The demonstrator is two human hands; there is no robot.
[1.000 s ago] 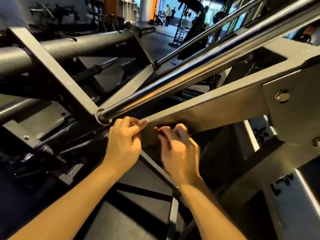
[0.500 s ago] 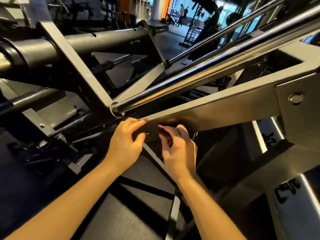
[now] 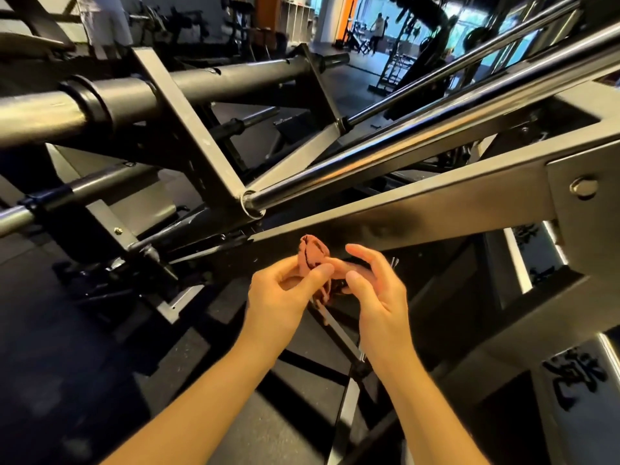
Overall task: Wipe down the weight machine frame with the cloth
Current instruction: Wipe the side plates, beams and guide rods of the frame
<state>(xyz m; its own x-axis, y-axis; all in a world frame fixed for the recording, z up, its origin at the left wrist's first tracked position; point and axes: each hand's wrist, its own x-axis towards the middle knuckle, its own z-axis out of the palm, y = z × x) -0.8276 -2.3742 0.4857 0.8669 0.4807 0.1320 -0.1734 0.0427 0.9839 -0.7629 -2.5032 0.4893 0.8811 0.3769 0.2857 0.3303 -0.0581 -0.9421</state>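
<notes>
L hand + R hand both pinch crumpled, soft pink cloth w/ dark trim, just under flat matte steel frame beam; polished round bar above.

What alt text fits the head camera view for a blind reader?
The left hand and right hand hold a bunched pinkish cloth at the lower edge of a weight machine's slanted grey frame beam. A chrome rod slants above it.
</notes>
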